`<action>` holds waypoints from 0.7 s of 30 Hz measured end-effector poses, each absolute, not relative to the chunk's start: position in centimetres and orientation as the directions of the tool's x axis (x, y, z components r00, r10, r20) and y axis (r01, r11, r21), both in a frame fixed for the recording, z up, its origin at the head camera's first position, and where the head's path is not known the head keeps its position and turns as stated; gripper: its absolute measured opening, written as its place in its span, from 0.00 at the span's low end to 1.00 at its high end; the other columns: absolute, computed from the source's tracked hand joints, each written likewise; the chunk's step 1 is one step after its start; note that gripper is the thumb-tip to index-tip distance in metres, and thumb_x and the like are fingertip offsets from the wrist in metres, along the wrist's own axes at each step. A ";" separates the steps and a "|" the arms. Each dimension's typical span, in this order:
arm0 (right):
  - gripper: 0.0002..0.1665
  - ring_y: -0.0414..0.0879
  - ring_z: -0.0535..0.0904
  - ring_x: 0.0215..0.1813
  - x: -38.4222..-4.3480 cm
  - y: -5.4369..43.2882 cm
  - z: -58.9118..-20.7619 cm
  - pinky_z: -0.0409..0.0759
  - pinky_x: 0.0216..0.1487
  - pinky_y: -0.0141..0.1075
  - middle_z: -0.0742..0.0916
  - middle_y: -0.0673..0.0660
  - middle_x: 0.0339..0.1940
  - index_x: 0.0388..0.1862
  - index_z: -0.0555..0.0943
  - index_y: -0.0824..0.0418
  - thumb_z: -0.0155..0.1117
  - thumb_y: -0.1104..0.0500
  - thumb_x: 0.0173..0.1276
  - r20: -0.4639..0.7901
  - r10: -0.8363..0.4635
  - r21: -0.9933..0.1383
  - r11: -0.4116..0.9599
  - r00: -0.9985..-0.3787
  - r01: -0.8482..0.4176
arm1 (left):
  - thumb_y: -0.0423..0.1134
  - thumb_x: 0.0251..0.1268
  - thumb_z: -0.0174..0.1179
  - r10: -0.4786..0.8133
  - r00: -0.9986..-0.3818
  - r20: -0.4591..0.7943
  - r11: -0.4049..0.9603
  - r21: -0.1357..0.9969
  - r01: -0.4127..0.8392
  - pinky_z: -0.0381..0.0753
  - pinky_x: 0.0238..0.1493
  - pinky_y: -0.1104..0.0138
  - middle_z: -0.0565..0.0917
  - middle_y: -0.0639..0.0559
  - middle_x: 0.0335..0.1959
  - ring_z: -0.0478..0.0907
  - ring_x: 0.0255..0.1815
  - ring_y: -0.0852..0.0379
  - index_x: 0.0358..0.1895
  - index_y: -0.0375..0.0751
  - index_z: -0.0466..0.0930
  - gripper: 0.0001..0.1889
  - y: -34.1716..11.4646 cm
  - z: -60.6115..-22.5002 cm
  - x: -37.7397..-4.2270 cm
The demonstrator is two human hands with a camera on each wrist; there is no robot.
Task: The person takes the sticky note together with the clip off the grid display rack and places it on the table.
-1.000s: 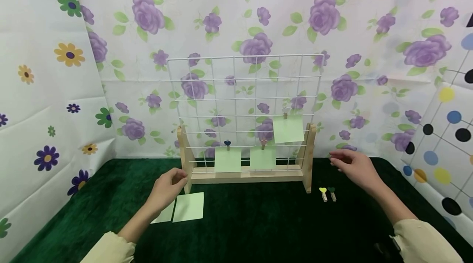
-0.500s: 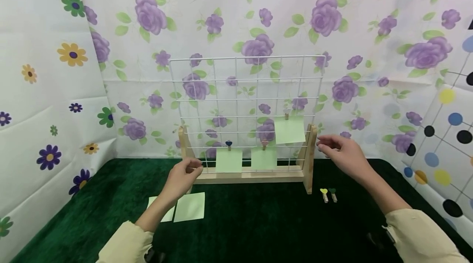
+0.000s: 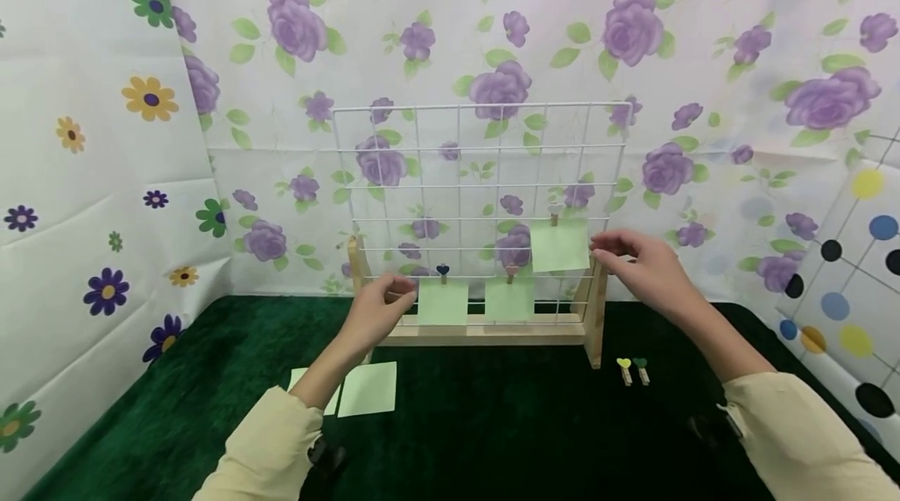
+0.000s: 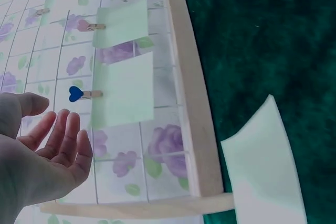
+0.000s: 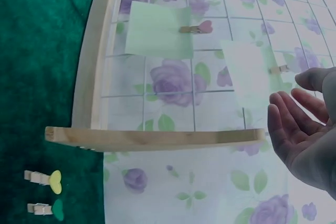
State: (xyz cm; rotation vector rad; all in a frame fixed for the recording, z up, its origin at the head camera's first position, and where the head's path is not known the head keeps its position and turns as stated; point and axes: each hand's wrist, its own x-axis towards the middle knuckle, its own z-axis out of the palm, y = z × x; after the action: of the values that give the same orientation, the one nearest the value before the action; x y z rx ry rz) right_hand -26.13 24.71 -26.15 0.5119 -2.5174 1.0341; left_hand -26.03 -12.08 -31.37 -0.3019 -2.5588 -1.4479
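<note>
My left hand [image 3: 380, 315] hovers in front of the lower left of a white wire grid [image 3: 458, 165], its loosely bent fingers holding nothing. Just right of its fingertips hangs a green paper note [image 3: 443, 302] under a clothespin with a blue heart [image 4: 76, 94]. My right hand [image 3: 643, 266], empty with relaxed fingers, is by the grid's right side. Close to its fingertips is the upper right note [image 3: 558, 245], held by a clothespin with a pale heart [image 3: 555, 213]. Between them, lower down, a third note [image 3: 509, 300] hangs from a clothespin with a pink heart [image 5: 205, 27].
Two green notes lie on the dark green cloth [image 3: 492, 415], the nearer-to-middle note [image 3: 368, 389] beside one partly covered by my left forearm. Yellow-heart [image 3: 624, 371] and green-heart [image 3: 641, 371] clothespins lie right of the wooden stand [image 3: 594, 321].
My left hand has moved right and up, from beside the stand to the lower left note. My right hand has moved left and up toward the upper right note. The notes stay put.
</note>
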 end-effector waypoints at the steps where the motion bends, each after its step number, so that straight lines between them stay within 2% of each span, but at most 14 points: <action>1: 0.21 0.53 0.80 0.46 -26.2 24.6 -26.0 0.78 0.38 0.33 0.85 0.61 0.48 0.56 0.79 0.65 0.56 0.51 0.74 0.465 -0.183 -0.584 0.672 -0.866 -0.456 | 0.37 0.71 0.55 0.088 -0.962 0.257 0.499 0.825 0.266 0.76 0.51 0.51 0.81 0.43 0.49 0.77 0.50 0.46 0.54 0.34 0.77 0.14 -11.9 -31.2 -26.2; 7: 0.21 0.53 0.78 0.50 -26.8 24.1 -25.1 0.75 0.43 0.44 0.84 0.61 0.50 0.58 0.78 0.65 0.55 0.52 0.75 0.481 -0.180 -0.569 0.681 -0.858 -0.461 | 0.36 0.70 0.56 0.101 -0.961 0.256 0.469 0.840 0.273 0.78 0.47 0.55 0.81 0.43 0.48 0.78 0.48 0.47 0.54 0.33 0.77 0.14 -10.4 -30.4 -26.8; 16: 0.22 0.53 0.79 0.49 -27.2 23.3 -23.6 0.76 0.41 0.38 0.84 0.62 0.49 0.57 0.78 0.66 0.56 0.52 0.74 0.482 -0.169 -0.575 0.679 -0.860 -0.456 | 0.37 0.71 0.55 0.159 -0.966 0.203 0.339 0.908 0.246 0.77 0.49 0.51 0.81 0.40 0.46 0.79 0.45 0.45 0.53 0.34 0.77 0.13 -7.1 -29.2 -28.5; 21: 0.21 0.53 0.82 0.46 -27.8 22.8 -23.0 0.80 0.42 0.42 0.84 0.61 0.51 0.57 0.78 0.65 0.56 0.53 0.74 0.471 -0.167 -0.579 0.683 -0.866 -0.446 | 0.37 0.71 0.55 0.196 -0.958 0.210 0.363 0.892 0.269 0.78 0.47 0.56 0.82 0.44 0.44 0.80 0.44 0.49 0.51 0.35 0.78 0.12 -4.9 -28.5 -28.8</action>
State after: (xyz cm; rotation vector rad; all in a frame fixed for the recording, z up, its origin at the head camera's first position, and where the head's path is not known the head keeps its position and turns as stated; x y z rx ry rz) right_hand -27.85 22.77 -23.00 0.4790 -2.5139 1.0092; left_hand -28.83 -4.89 -28.46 -0.4337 -2.5370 -1.6811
